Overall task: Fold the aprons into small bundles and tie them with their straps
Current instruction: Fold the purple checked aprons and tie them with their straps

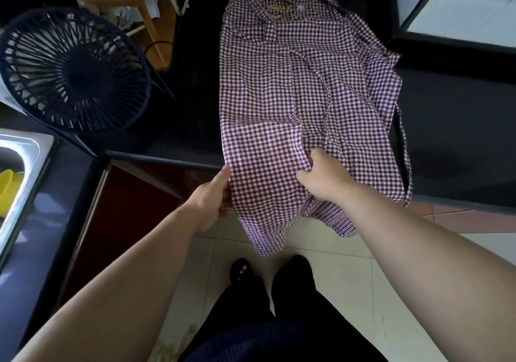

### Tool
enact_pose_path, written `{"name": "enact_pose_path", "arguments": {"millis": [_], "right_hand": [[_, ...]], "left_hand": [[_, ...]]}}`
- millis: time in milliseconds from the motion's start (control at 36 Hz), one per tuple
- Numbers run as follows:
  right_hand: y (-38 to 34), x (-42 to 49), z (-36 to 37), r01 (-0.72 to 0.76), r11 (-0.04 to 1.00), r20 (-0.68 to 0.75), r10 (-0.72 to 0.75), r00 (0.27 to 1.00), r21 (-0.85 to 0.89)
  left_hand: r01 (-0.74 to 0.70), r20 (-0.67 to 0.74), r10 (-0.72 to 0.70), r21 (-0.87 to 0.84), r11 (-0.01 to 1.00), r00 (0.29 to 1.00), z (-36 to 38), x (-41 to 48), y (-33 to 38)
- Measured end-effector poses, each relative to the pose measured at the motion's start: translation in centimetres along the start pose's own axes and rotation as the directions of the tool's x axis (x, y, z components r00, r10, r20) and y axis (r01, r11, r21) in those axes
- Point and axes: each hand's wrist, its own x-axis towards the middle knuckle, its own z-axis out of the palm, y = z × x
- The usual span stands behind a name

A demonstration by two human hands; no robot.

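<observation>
A purple checked apron (pixel 301 87) lies lengthwise on the dark counter (pixel 452 127), its lower end hanging over the front edge. Your left hand (pixel 213 198) grips its left edge; your right hand (pixel 325 175) bunches cloth near the middle.

One wide-angle camera, worn on the head, looks forward and steeply down at the checked apron (pixel 293 96), which runs from the frame's top edge to below its middle. It sits near the apron: both forearms (pixel 125 278) reach it from the bottom corners, the tiled floor (pixel 335 278) and the person's feet (pixel 241 271) show just below it, and a fan (pixel 72 71) stands left of it.
</observation>
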Motion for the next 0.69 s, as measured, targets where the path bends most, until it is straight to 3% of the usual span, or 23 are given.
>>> {"name": "enact_pose_path", "arguments": {"millis": [83, 167, 250, 417, 500, 583, 639, 694], "right_hand": [[0.4, -0.1, 0.2, 0.065, 0.996, 0.002, -0.065, 0.998, -0.064], [0.7, -0.3, 0.6, 0.118, 0.982, -0.005, -0.120, 0.993, -0.147], [0.7, -0.1, 0.7, 0.096, 0.985, -0.029, -0.101, 0.994, -0.145], [1.3, 0.2, 0.8, 0.068, 0.993, -0.022, -0.071, 0.997, -0.091], [1.4, 0.2, -0.3, 0.076, 0.995, -0.031, -0.075, 0.997, 0.062], [1.7, 0.4, -2.0, 0.074, 0.985, -0.167, -0.047, 0.985, 0.155], [2.2, 0.9, -3.5, 0.043, 0.983, -0.266, 0.007, 0.964, 0.178], [3.2, 1.6, -5.2, 0.003, 0.984, -0.344, 0.061, 0.937, 0.180]], "left_hand": [[-0.010, -0.051, 0.010, 0.013, 1.000, 0.999, 0.1, 0.0, -0.2], [-0.078, -0.065, 0.088, 0.151, 0.985, 0.994, 0.2, 0.1, -0.5], [-0.116, -0.190, 0.171, 0.268, 0.956, 0.967, 0.3, -0.1, -0.5], [-0.009, -0.330, 0.277, 0.628, 0.779, 0.902, 0.0, 0.0, 0.0], [-0.012, -0.396, 0.450, 0.740, 0.672, 0.800, 1.2, -0.6, 1.0], [-0.110, -0.323, 0.638, 0.833, 0.542, 0.699, 2.8, -0.8, 2.8], [-0.149, -0.172, 0.655, 0.903, 0.404, 0.736, 3.6, -0.2, 4.3], [-0.151, -0.058, 0.572, 0.938, 0.311, 0.818, 4.6, 0.5, 6.0]]}}
